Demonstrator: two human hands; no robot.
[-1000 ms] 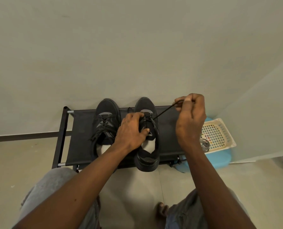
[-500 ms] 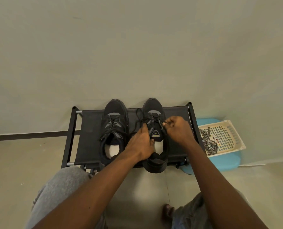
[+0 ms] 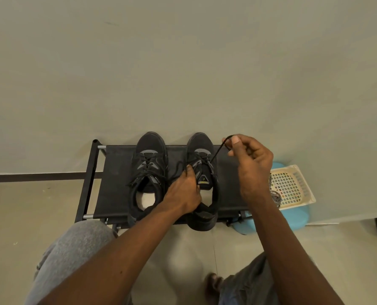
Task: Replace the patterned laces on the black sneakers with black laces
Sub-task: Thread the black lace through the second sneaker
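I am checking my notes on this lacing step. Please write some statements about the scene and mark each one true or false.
1. The right hand pinches a black lace. True.
2. The left hand holds the left sneaker. False: it holds the right sneaker.
3. The patterned laces lie in the basket. True.
4. Both sneakers stand on the floor. False: they stand on the rack.

On the rack [image 3: 115,172] before me, left sneaker [image 3: 150,148] beside right sneaker [image 3: 199,144]; wall [image 3: 183,62] behind; at right, basket [image 3: 293,183] atop stool [image 3: 293,219].
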